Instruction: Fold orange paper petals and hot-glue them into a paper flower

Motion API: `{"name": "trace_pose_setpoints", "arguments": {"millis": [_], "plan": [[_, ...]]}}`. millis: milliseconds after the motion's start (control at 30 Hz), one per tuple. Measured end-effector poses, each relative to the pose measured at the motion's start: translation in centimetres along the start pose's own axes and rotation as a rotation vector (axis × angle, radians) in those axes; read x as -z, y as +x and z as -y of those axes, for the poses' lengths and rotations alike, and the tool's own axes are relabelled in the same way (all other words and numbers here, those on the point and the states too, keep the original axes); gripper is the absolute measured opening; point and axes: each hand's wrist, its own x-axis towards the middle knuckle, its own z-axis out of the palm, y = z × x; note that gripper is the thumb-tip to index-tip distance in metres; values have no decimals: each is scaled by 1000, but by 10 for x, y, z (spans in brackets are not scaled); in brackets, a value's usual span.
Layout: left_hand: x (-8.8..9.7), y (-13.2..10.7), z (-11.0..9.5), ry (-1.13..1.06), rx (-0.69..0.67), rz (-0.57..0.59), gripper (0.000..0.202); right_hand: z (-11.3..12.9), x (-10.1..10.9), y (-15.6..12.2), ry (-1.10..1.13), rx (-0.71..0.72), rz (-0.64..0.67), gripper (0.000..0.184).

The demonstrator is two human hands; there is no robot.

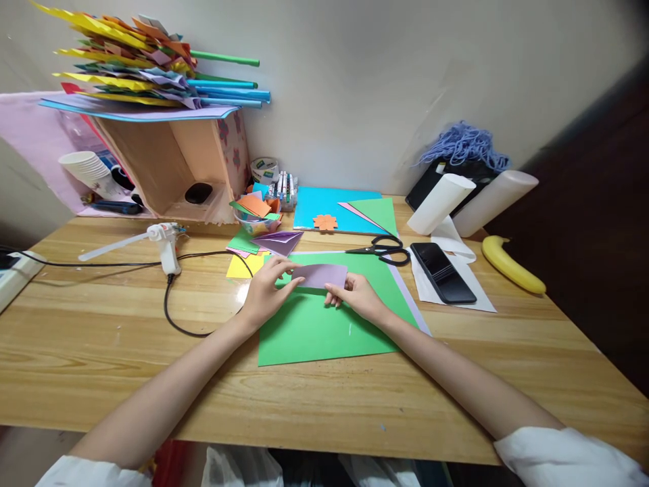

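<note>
My left hand [266, 291] is pinching the near left corner of a folded lilac paper strip [320, 275], thumb and fingers closed on its edge, while my right hand [357, 295] grips the strip's right end with fingertips curled over the bottom edge. The strip sits between both hands, resting on a big green sheet [314, 325] that lies flat on the desk [126, 352] under my palms. Just beyond my right hand lie black scissors [382, 250], and further right of them a dark phone [442, 272] on white paper. Past my left hand there's a folded purple piece [278, 241] and a yellow sheet [242, 266]. Well off to the left of my left hand stands a white glue gun [165, 242], its black cord [175, 318] looping near my wrist.
</note>
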Motion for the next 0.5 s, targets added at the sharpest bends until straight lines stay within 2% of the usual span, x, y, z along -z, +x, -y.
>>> {"name": "trace_pose_setpoints", "arguments": {"millis": [267,333,400,500], "plan": [[-1,-2,1,-6,-92,-55,24,-9,1,2,-39,7,35,29],[-2,-3,1,-36,-112,-46,28,-11,1,2,-56,28,7,27],[-3,-3,1,-66,-127,-26,33,-9,2,2,-125,110,-78,30],[-3,-3,1,-54,-139,30,36,-3,7,0,-366,355,-219,50]]}}
